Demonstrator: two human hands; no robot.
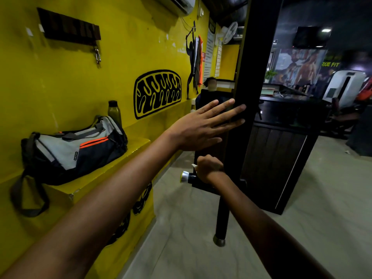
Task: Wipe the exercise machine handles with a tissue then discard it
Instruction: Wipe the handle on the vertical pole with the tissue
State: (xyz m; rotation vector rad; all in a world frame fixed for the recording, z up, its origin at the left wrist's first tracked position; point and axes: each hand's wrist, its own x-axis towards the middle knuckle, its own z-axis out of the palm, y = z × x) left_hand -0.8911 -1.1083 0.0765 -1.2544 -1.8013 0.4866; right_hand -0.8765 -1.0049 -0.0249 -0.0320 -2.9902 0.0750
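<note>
— What are the fingers [209, 161] of that right hand [209, 170] doing down there?

— They are curling tight round the short black machine handle with the silver end cap [188, 176], and a scrap of white tissue [194, 165] is peeking out at the top of the fist. So the tissue is sitting between the palm and the grip.

— And the other one?

— The left hand [203, 127] is lying flat, fingers straight and spread wide, holding nothing. Its fingertips are pressing against the tall black upright post of the machine [255, 77], higher up than the right hand, as if steadying it.

— Which way is the handle running?

— The gripped one is pointing out leftwards from the post, roughly level, with its silver cap showing just beyond the fist. I would judge the wipe has to travel along that line, towards the cap. A second, longer black bar with a grey end cap [221, 222] is hanging downward below the right wrist, nearer to that hand than to the left one, so the right hand looks better placed to reach it next.

— Anything else about?

— A grey and navy duffel bag with orange stripes [76, 148] is resting on the yellow painted ledge [128, 146] along the wall, with a dark olive bottle [114, 111] standing behind it. I am seeing no bin for the tissue from here.
</note>
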